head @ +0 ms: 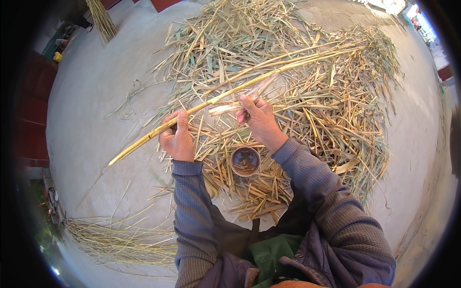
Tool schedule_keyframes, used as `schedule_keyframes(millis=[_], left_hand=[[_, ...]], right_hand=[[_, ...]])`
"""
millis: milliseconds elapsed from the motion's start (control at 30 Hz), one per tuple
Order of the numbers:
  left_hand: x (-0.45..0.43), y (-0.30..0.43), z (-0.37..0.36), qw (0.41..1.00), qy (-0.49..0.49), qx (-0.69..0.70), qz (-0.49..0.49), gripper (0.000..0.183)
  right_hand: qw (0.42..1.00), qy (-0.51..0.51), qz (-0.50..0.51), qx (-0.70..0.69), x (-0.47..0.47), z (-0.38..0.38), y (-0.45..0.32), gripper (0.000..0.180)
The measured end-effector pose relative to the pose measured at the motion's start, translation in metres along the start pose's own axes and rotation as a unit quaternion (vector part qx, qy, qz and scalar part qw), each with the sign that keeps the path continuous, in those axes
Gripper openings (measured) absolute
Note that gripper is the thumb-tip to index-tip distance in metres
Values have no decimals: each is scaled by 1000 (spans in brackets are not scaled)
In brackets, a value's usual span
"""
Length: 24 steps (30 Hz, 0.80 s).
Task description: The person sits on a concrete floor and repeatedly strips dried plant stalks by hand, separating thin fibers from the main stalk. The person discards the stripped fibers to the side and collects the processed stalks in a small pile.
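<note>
My left hand (177, 138) grips a thin bundle of long yellow reed stalks (212, 100), its thumb lying along the top. The stalks slant from the lower left up to the far right, over the litter. Close by on the right, my right hand (257, 117) pinches a short pale object (225, 108) between thumb and fingers, just below the stalks. Its far end is blurred, so I cannot tell whether it is a tool or a strip of reed sheath. Below my hands stands a small round bowl (245, 162) holding dark liquid and bits of stalk.
Cut reed pieces and dry leaves (331, 104) cover much of the concrete floor (93, 108) ahead and to the right. Thin stalks (122, 239) lie in a spread bundle at lower left. Another upright bundle (101, 21) shows at upper left, near a person's foot (89, 28).
</note>
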<state>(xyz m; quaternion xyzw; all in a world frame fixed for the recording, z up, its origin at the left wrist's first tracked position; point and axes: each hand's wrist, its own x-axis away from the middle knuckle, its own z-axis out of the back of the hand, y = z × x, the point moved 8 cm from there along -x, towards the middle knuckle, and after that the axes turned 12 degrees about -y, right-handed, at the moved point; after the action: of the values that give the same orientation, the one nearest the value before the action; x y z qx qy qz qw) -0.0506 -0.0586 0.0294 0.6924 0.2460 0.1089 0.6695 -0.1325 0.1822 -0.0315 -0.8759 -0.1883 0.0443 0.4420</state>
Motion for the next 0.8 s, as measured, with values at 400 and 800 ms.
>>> schedule_keyframes(millis=[400, 800], left_hand=[[10, 35, 17, 994, -11, 24, -105, 15], [11, 53, 56, 990, 7, 35, -137, 25]], right_hand=[[984, 112, -45, -132, -43, 171, -40, 39], [976, 146, -34, -156, -71, 175, -30, 27]])
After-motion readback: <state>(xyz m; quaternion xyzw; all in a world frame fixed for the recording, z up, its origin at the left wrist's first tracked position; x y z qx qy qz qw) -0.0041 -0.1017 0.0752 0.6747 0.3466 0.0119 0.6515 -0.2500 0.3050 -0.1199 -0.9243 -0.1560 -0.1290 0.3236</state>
